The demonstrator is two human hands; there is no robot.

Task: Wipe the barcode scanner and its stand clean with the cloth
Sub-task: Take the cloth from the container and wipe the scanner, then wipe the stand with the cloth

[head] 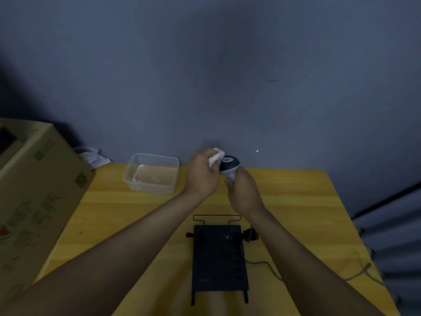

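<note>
My right hand [245,192] holds the barcode scanner [229,166] by its grey handle, lifted above the far part of the yellow table; its dark head points up and away. My left hand [202,175] grips a white cloth [216,157] bunched in the fingers and pressed against the left side of the scanner head. The black stand [218,258], a flat perforated plate with a wire frame at its far end, lies on the table in front of me, below both hands. A grey cable [271,267] runs from the stand's right side.
A clear plastic tub [174,179] with a little water sits at the table's far left. A large cardboard box [34,190] stands left of the yellow table [136,213]. A grey wall rises right behind the table. The cable trails off the right edge.
</note>
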